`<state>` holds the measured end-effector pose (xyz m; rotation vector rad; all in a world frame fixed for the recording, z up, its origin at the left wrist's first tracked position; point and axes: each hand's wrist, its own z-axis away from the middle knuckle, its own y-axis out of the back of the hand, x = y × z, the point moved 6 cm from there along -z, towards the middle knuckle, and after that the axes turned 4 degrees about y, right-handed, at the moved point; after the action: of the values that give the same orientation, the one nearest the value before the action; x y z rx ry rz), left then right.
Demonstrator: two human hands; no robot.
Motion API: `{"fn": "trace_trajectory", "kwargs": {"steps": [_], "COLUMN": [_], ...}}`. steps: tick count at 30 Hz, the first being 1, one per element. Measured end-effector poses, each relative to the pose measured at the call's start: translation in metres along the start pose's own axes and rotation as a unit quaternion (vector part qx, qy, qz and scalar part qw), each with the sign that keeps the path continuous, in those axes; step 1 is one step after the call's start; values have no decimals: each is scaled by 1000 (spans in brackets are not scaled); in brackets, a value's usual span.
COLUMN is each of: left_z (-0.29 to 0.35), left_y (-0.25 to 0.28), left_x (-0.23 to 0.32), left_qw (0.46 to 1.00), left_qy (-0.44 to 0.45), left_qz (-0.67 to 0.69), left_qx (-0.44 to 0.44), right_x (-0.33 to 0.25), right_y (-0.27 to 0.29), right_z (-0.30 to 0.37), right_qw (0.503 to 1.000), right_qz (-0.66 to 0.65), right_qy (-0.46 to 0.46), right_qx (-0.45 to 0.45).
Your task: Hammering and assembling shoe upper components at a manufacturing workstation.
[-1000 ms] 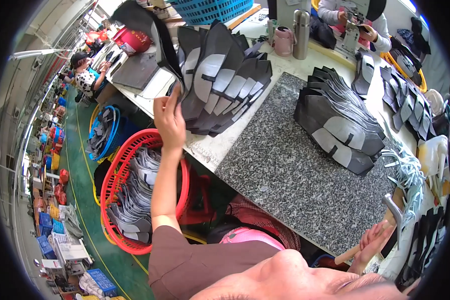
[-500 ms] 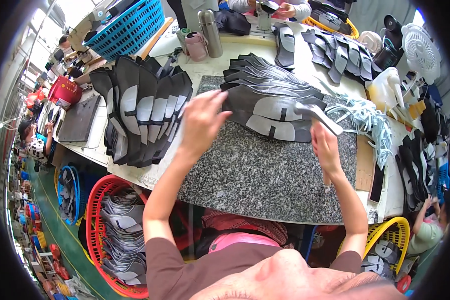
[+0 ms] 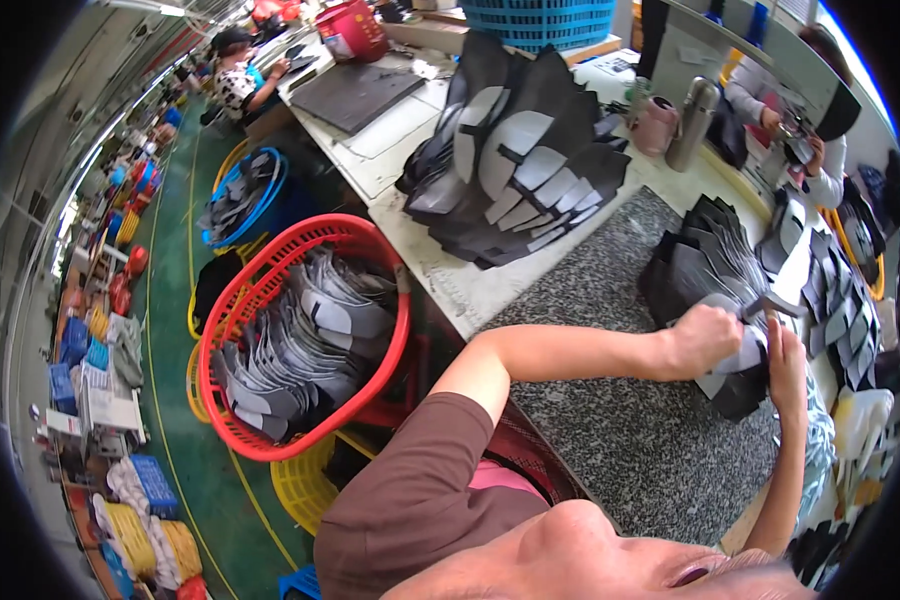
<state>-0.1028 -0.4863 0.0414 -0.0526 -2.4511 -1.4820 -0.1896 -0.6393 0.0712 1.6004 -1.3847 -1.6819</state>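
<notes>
My right hand [image 3: 787,368] is wrapped round the handle of a hammer [image 3: 776,306], whose metal head hangs over a fanned stack of black and grey shoe-upper pieces [image 3: 705,255]. My left hand [image 3: 705,340] is closed like a fist at the near end of that stack, close beside the hammer head. What its fingers grip, if anything, is hidden. Beneath lies a speckled stone slab [image 3: 610,410] on the white worktable [image 3: 435,255]. Left of the slab stands a larger heap of black and grey upper pieces [image 3: 520,150].
A red basket [image 3: 305,445] full of grey pieces stands on the floor at left, a blue basket [image 3: 275,200] behind it. A flask [image 3: 692,125] and pink cup [image 3: 655,125] stand at the back. Co-workers [image 3: 240,80] sit beyond. Pale strips [image 3: 818,440] lie at right.
The view has swung to the left. My left hand, fingers spread before, has closed and come to the near end of the stack beside the hammer. My right hand keeps the hammer.
</notes>
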Motion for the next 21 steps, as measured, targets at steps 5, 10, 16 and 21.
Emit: {"fn": "trace_trajectory", "kwargs": {"steps": [5,10,16,21], "left_z": [2,6,11,10], "left_y": [2,6,7,15], "left_x": [15,-15,-40,-5], "left_qw": [997,989,984,964], "left_qy": [2,150,160,149], "left_qz": [80,-9,39,222], "left_qx": [-1,18,73,14], "right_x": [-7,-27,-25,-35], "right_y": [9,9,-5,-6], "right_z": [3,-5,-6,-23], "right_qw": [999,995,997,990], "right_qz": [25,92,14,97], "right_qy": [-21,-31,-61,-11], "right_qx": [-15,2,-37,-103]}}
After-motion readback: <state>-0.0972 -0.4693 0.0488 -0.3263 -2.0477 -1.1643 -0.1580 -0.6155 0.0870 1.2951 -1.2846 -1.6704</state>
